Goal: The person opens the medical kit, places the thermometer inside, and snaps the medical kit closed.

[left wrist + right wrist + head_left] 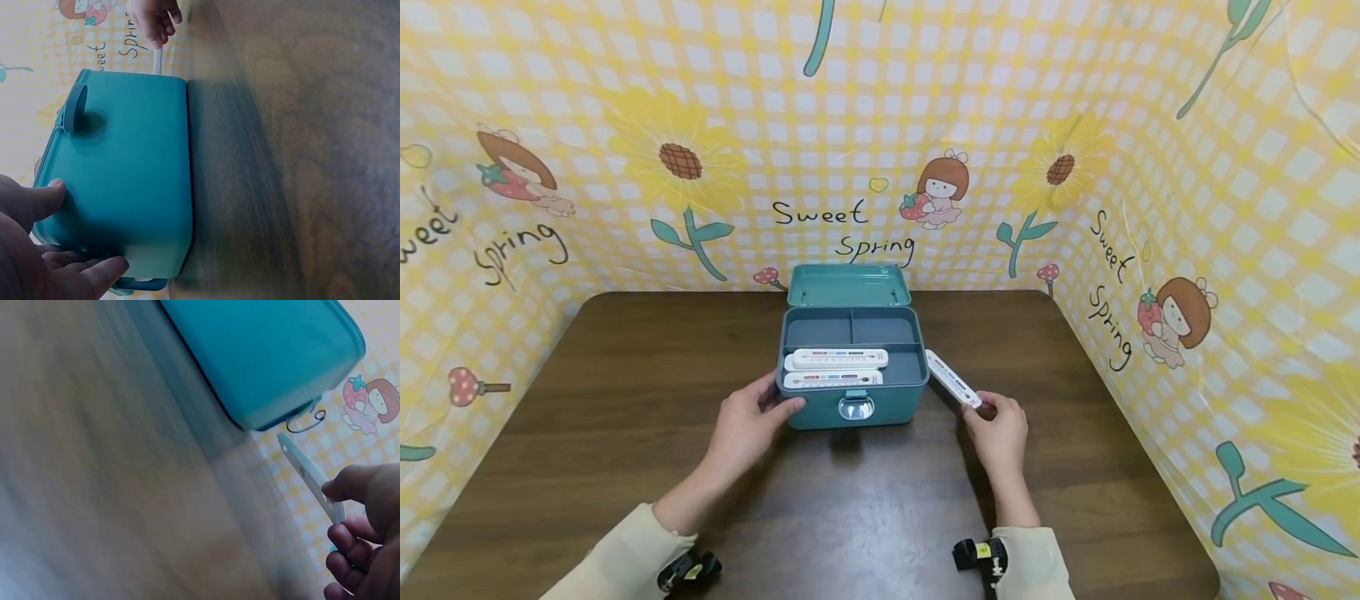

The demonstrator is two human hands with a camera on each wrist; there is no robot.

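A teal storage box (895, 408) stands on the table with its lid (850, 286) tipped back. My left hand (747, 425) holds the box's front left corner, thumb on the front face and fingers along the side. Several white thermometers (838, 359) with printed scales lie in its front compartment. To the right of the box, my right hand (1002, 429) pinches one end of another white thermometer (953, 379). In the right wrist view, thumb and forefinger grip that thermometer (309, 475), whose far end points toward the box's side.
Two smaller compartments (816, 327) lie along the back of the box, split by a divider. A metal-faced latch (856, 407) hangs on the front. The brown wooden table (647, 375) is enclosed by a yellow checked cloth (737, 108) at the back and sides.
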